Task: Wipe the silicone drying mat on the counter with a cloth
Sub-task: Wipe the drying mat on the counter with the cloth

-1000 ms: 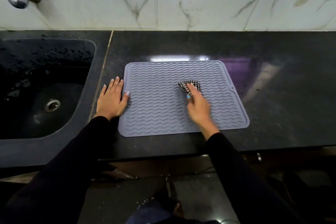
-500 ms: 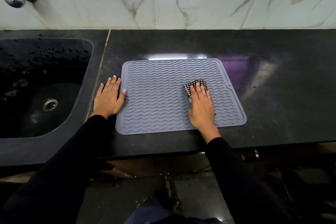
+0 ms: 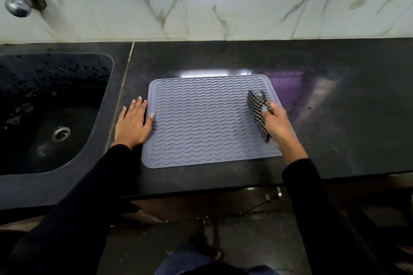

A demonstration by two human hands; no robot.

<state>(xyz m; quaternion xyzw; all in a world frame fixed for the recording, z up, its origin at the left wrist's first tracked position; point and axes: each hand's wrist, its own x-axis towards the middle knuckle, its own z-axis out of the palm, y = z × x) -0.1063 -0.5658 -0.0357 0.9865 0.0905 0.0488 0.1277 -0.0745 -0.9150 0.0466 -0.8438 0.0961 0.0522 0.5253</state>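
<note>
Silicone drying mat [image 3: 201,123]: grey, rectangular, rounded corners, wavy ridges across its face, raised rim. Lies flat on the dark table, just right of the sink.

Cloth [image 3: 259,114]: black-and-white checked, bunched into a narrow upright fold, on the mat's right side near its far right corner.

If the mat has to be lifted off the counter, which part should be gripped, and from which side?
Probably the near left corner of the mat, approached from the counter's front edge. The mat lies flat on the counter, so pinch and peel up its thin raised rim there. That corner is bare: the left hand presses the left edge farther back, and the right hand with the cloth covers the right side.
</note>
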